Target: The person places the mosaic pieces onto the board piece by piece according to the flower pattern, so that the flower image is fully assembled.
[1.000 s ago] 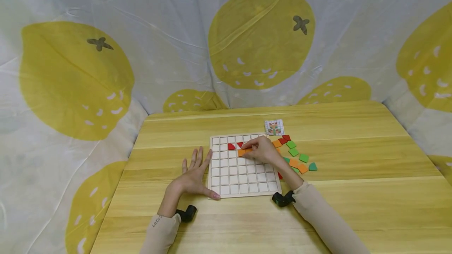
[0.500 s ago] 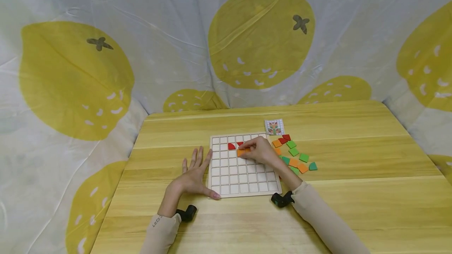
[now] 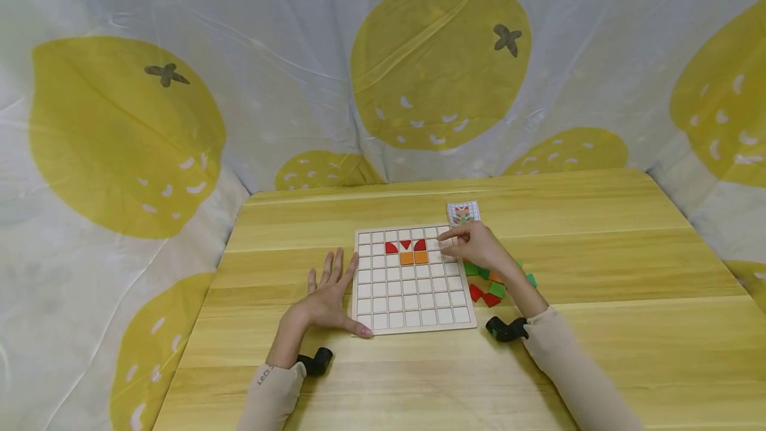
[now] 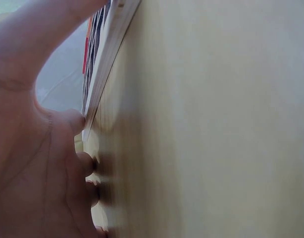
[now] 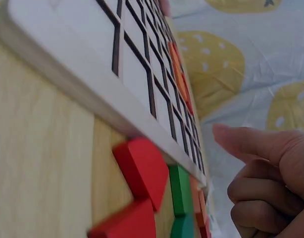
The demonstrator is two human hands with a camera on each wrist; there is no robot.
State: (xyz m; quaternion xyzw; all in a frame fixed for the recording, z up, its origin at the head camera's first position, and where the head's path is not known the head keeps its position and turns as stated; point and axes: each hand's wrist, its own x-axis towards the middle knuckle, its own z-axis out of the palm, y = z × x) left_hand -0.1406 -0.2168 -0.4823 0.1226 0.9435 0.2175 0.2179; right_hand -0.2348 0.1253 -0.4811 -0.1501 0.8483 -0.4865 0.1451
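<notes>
A wooden grid board (image 3: pixel 411 300) lies flat on the table. In its upper rows sit a red quarter-round tile (image 3: pixel 391 249), a red triangle (image 3: pixel 405 244) and another red rounded tile (image 3: pixel 420 245). Below them are two adjoining orange square tiles (image 3: pixel 407 259). My left hand (image 3: pixel 326 304) is spread flat, its thumb and index finger touching the board's left side. Over the board's upper right edge hovers my right hand (image 3: pixel 483 250), thumb and index finger apart with nothing between them. The right wrist view shows that hand's other fingers (image 5: pixel 261 191) bent.
Several loose red, green and orange tiles (image 3: pixel 496 290) lie right of the board, partly hidden by the right hand and forearm. A small printed pattern card (image 3: pixel 462 210) lies behind its upper right corner. A lemon-print cloth (image 3: pixel 287 105) hangs behind the wooden table (image 3: pixel 413 378).
My right hand has let go of the orange tile beside the first one and moved right, uncovering the red triangle and right red tile. The left hand has stayed put.
</notes>
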